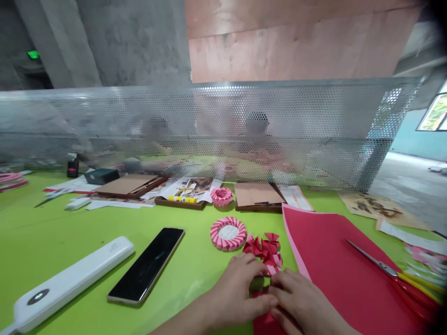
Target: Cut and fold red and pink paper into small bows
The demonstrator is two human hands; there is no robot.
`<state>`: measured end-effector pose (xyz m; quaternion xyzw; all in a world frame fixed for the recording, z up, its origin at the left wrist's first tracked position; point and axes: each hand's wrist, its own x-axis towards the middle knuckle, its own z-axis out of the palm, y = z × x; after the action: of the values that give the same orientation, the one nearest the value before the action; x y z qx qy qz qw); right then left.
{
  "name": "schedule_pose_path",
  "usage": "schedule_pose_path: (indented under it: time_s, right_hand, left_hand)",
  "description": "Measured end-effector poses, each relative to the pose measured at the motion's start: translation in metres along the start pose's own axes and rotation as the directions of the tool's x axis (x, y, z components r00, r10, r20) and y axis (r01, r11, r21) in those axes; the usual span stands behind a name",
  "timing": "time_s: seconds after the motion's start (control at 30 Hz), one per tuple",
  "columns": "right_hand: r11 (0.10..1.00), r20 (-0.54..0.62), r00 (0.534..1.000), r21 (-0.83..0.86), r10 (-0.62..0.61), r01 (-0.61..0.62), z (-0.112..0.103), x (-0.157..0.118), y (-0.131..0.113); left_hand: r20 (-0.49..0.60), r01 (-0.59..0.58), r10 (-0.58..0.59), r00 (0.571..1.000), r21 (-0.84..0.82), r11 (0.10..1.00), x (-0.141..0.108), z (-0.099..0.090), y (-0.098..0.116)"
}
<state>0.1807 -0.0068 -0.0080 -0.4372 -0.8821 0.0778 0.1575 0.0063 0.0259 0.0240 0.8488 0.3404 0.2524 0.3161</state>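
My left hand (pixel 235 291) and my right hand (pixel 300 298) come together low in the head view, right of centre. Their fingers are curled and closed over red paper (pixel 258 294), which shows between and below them; most of what the fingertips grip is hidden. Just beyond the fingertips lies a small pile of folded red and pink paper pieces (pixel 267 249). To the left of that pile sits a pink-and-white ring of folded paper (pixel 228 233) with a pale round middle. A taller woven paper bowl (pixel 221 197) in the same colours stands behind it.
Scissors (pixel 384 267) rest on a large red paper sheet (pixel 324 246) at right. A black phone (pixel 146 265) and a long white device (pixel 73 281) lie at left. Behind are brown trays (pixel 258 195), a yellow glue stick (pixel 182 199) and a perforated metal screen (pixel 223 130), with people blurred beyond.
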Motion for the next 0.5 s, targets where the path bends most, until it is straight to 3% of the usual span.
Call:
schedule_pose_path:
  time_s: [0.1, 0.23, 0.37, 0.5]
  right_hand:
    - [1.000, -0.058, 0.998, -0.018, -0.010, 0.009, -0.002, -0.001, 0.001]
    - [0.993, -0.145, 0.989, 0.119, 0.029, -0.012, -0.019, 0.011, 0.006]
    - [0.994, -0.236, 0.970, 0.101, 0.061, -0.038, -0.035, 0.052, 0.027]
    - [0.997, -0.294, 0.953, 0.047, 0.072, -0.060, -0.033, 0.111, 0.058]
  left_hand:
    - [-0.147, 0.012, -0.020, 0.989, -0.055, 0.998, 0.001, 0.008, -0.009]
    - [-0.284, 0.059, -0.092, 0.954, -0.121, 0.991, 0.000, 0.013, -0.022]
    - [-0.353, 0.085, -0.142, 0.925, -0.172, 0.981, 0.000, 0.010, -0.025]
    - [-0.444, 0.112, -0.135, 0.886, -0.077, 0.991, 0.013, -0.006, -0.024]
